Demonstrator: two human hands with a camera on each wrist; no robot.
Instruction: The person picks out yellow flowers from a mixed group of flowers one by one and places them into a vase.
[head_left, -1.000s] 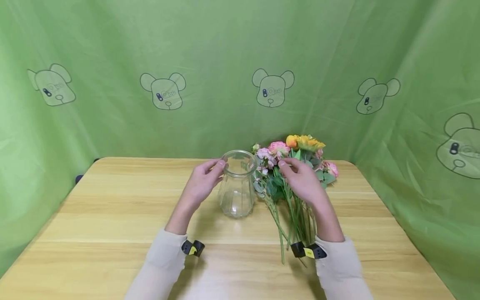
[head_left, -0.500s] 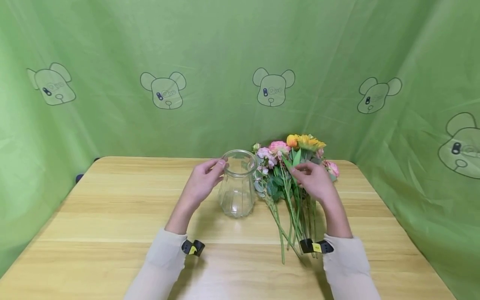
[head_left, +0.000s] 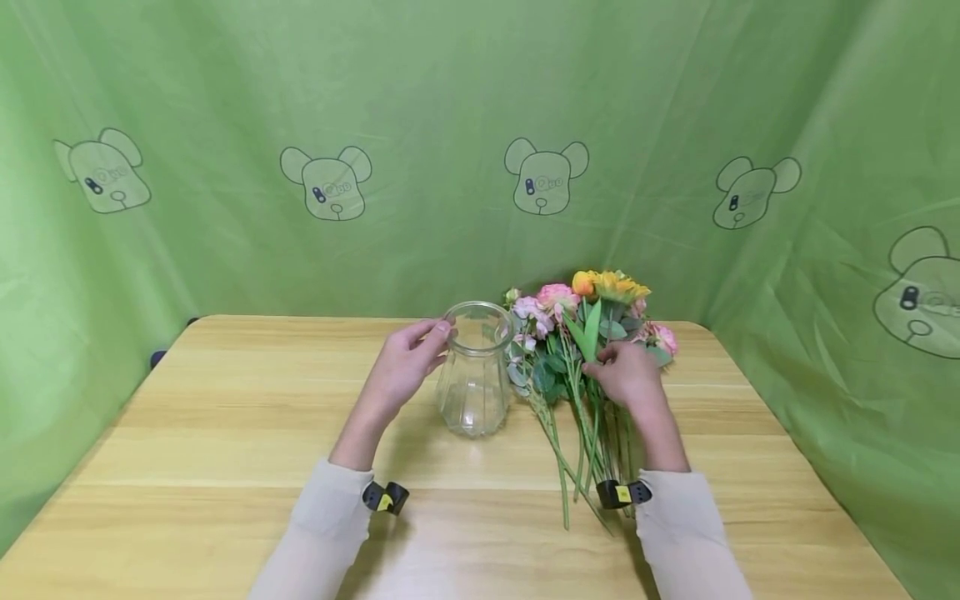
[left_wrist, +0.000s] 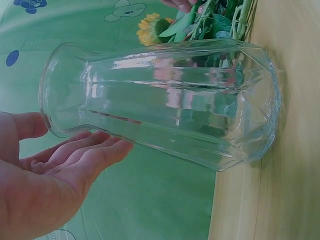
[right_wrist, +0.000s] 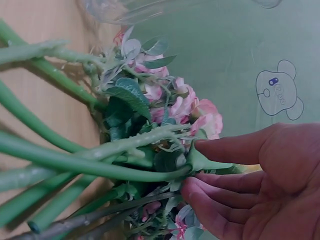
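Note:
A clear, ribbed glass vase [head_left: 474, 392] stands upright on the table. My left hand [head_left: 408, 358] holds it at the left of its rim, thumb at the lip and fingers against the neck in the left wrist view. Right of the vase lies a bunch of flowers [head_left: 558, 298], pink, yellow and orange, with their stems towards me. My right hand [head_left: 626, 375] is over the bunch. In the right wrist view its thumb and fingertips pinch a green flower stem [right_wrist: 125, 170] where a broad leaf [right_wrist: 202, 159] begins. The bloom of that stem is hidden there.
The wooden table [head_left: 225, 417] carries the vase and flowers. Several loose stem ends [head_left: 566, 512] point to the front edge. A green curtain [head_left: 435, 100] with bear-head drawings hangs behind and at the sides.
My right hand has moved down and a little to the right, from the flower heads to the stem below two broad green leaves, which now show. My left hand and the vase have stayed put.

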